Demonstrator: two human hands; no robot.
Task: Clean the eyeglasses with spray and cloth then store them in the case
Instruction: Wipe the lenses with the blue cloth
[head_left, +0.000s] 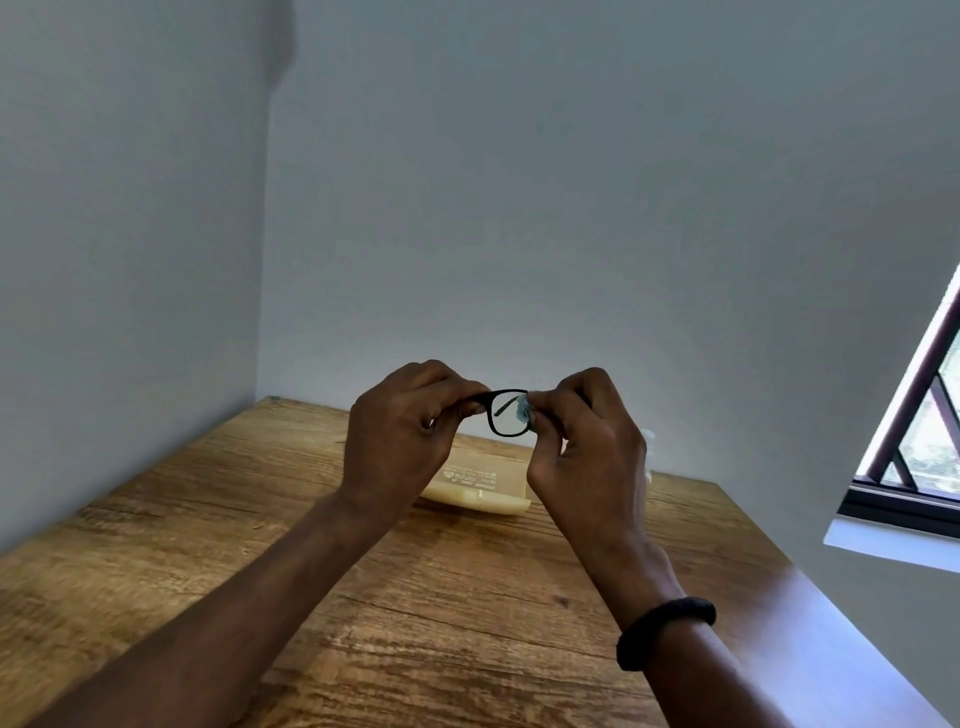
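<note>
Eyeglasses (506, 414), black-framed, are held up above the wooden table (208, 545) between my 2 hands. My left hand (400, 441) is pinched closed on 1 end of the frame. My right hand (582, 441) presses a small pale cloth (523, 410) against the lens edge. A closed cream case (475, 486) lies on the table below, partly hidden by both hands. A black band (665, 631) circles my right wrist.

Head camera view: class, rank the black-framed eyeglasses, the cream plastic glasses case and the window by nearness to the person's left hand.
1. Black-framed eyeglasses: pinched in the left hand.
2. Cream plastic glasses case: on the wooden table, just below and behind that hand.
3. Window: far right, beyond the right hand.
</note>
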